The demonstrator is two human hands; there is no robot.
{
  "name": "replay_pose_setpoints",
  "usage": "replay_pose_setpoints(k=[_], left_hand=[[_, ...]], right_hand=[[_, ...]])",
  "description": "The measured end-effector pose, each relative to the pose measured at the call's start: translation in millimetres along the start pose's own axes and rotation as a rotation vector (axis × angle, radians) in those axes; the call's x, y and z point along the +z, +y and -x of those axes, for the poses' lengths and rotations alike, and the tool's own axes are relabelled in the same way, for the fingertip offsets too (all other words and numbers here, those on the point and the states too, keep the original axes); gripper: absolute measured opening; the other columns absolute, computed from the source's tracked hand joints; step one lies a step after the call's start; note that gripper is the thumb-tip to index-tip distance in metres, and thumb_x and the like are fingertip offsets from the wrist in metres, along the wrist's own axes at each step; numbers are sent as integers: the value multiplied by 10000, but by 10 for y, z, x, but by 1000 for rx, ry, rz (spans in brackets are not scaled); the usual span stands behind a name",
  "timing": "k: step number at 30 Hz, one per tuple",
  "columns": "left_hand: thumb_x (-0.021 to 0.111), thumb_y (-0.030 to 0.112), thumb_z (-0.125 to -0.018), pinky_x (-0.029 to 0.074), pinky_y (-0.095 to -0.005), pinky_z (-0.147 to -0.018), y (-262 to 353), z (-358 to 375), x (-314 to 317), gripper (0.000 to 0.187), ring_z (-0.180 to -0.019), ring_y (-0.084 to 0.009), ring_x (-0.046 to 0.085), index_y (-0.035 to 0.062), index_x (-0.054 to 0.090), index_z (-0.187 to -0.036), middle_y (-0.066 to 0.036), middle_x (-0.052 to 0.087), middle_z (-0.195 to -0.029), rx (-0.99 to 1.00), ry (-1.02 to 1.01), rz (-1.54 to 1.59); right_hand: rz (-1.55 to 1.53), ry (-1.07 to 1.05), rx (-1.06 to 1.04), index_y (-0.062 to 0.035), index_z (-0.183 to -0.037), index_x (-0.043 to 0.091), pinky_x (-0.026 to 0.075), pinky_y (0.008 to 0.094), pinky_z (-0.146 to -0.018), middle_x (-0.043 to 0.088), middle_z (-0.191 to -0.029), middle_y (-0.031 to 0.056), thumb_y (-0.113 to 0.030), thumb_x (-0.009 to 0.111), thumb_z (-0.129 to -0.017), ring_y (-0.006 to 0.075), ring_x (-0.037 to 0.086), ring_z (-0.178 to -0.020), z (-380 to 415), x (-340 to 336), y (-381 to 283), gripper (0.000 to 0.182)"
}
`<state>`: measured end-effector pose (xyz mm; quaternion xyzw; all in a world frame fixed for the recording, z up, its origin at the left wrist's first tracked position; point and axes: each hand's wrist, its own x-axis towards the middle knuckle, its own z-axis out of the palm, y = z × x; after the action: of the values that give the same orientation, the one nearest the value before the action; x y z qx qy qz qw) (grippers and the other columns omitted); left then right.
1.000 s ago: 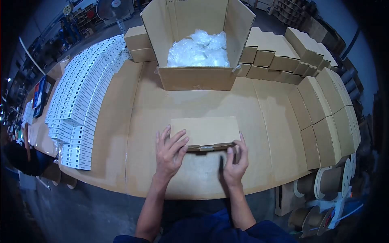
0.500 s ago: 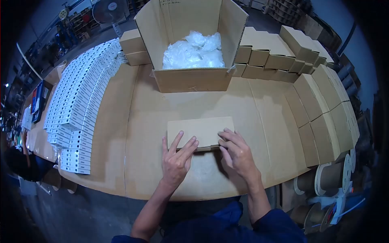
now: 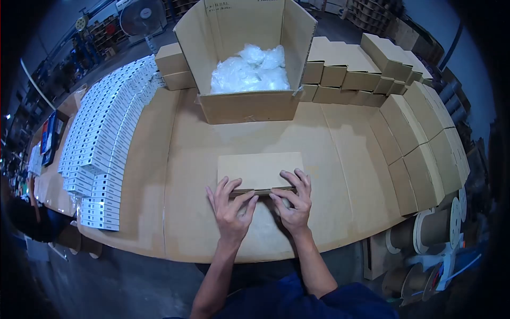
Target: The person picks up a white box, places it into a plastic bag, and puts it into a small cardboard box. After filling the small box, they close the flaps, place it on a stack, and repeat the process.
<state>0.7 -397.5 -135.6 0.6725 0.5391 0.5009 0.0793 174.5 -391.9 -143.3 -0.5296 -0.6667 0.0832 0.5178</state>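
A flat closed cardboard box lies in front of me on the cardboard-covered table. My left hand grips its front left part, with fingertips on the lid and the thumb and index finger at the front edge. On the right side, my right hand holds the same edge, fingers curled over the lid and thumb against the front flap. Both thumbs are near the middle of that edge, a short gap apart. The underside of the box is hidden.
A large open carton with clear plastic bags stands behind. Stacked white boxes line the left; brown cardboard boxes line the right and back. Cable spools sit low at right. Another person is at far left.
My left hand has slid from lying across the lid to pinching the front edge. My right hand has shifted left and brought its thumb to the front flap. The box stays nearly in place.
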Motion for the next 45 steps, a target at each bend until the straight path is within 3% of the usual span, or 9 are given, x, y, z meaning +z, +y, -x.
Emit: replay_pose_setpoints(k=[4,5,12,21,32,38,39,42,45], left_hand=[[865,154,-780,203,-690,-1189,89,-45,17,139,-1422,-394,420,139,793,-899,-104,590,-1367,-61,23,-129],[859,150,-792,247,-644,-1190,95,-37,28,125,-1454,-404,373,118,783,-886,-130,548,-1413,-84,-8,-144],[797,86,-831,291,-546,-1196,112,-59,85,87,-1479,-431,326,48,718,-835,-180,467,-1479,-217,-10,101],[771,62,-823,445,-436,-1059,121,-68,106,94,-1430,-366,398,39,682,-804,-180,441,-1488,-209,-5,82],[786,72,-832,502,-393,-957,148,-82,107,123,-1362,-326,463,44,667,-812,-168,451,-1469,-228,0,75],[887,109,-757,537,-418,-971,-16,-81,76,272,-1279,-341,551,51,716,-960,-158,539,-1375,-150,11,117],[908,124,-733,544,-417,-969,-71,-129,24,319,-1272,-343,562,55,725,-985,-156,552,-1360,-103,-11,111],[963,172,-658,557,-416,-969,-232,-307,-86,451,-1263,-353,584,67,750,-1042,-150,581,-1322,30,-84,68],[997,214,-596,541,-475,-1015,-387,-377,3,464,-1261,-361,596,65,746,-958,-158,580,-1355,29,-89,204]], right_hand=[[13,-5,72,-105,-858,755,203,636,-1203,610,-1412,80,-140,824,-820,400,389,-1448,-43,23,-91,86],[10,4,92,-100,-852,751,198,634,-1203,601,-1421,88,-142,823,-822,404,381,-1452,-45,36,-116,89],[-14,-12,150,-51,-791,667,206,603,-1203,523,-1482,176,-88,767,-813,460,296,-1477,-86,48,-200,109],[0,-28,157,-37,-771,626,221,598,-1202,498,-1499,193,-46,736,-801,476,282,-1477,-106,58,-219,114],[56,-23,169,-40,-805,597,205,626,-1199,478,-1528,205,-50,724,-825,480,280,-1500,-96,116,-248,129],[-4,16,94,-45,-982,551,327,530,-1179,481,-1519,229,-131,892,-750,476,379,-1446,-66,-3,-147,422],[116,-7,57,-57,-998,541,375,515,-1154,470,-1515,266,-195,967,-655,463,409,-1430,-86,-51,-81,564],[-42,-18,125,-54,-993,541,400,519,-1133,457,-1506,311,-242,998,-594,461,416,-1434,-281,-162,135,634],[-212,-145,127,-77,-916,484,423,474,-1107,447,-1507,342,-308,1033,-527,422,445,-1432,-459,-124,369,712]])
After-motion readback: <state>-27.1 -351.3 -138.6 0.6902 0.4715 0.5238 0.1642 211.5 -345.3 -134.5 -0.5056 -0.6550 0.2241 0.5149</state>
